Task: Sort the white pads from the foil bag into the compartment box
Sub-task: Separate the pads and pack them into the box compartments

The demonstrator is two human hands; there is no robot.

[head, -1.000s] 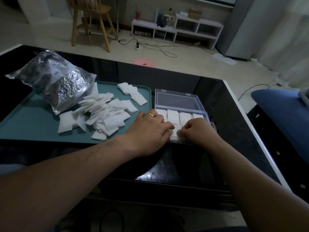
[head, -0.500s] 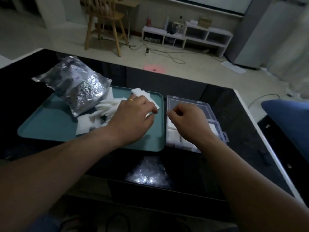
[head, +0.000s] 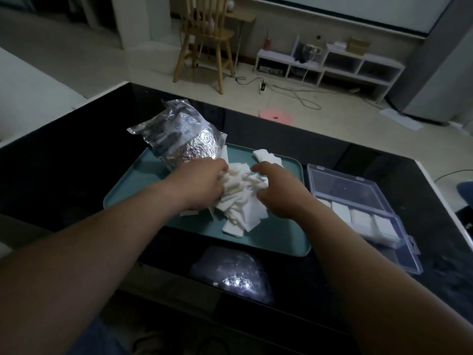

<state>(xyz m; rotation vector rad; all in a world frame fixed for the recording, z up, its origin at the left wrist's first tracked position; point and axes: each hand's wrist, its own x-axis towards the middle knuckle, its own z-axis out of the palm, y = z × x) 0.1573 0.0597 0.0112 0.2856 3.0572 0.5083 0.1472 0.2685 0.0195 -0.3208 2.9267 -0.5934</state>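
Note:
A heap of white pads (head: 239, 198) lies in the middle of a teal tray (head: 279, 239). My left hand (head: 202, 185) presses into the heap from the left, fingers curled into the pads. My right hand (head: 277, 190) closes on the heap from the right. The crinkled foil bag (head: 184, 139) lies at the tray's far left corner, just beyond my left hand. A few loose pads (head: 266, 156) rest at the tray's far edge. The clear compartment box (head: 358, 213) stands open to the right of the tray, with pads in its near compartments.
The tray and box sit on a glossy black table (head: 76, 175) whose right edge runs close past the box. A bright light reflection (head: 238, 280) shows on the table in front of the tray. A wooden chair (head: 204, 39) and low white shelves (head: 332, 62) stand on the floor beyond.
Both hands left the compartment box and moved left onto the tray. They now gather the heap of pads from both sides. The camera view has shifted left.

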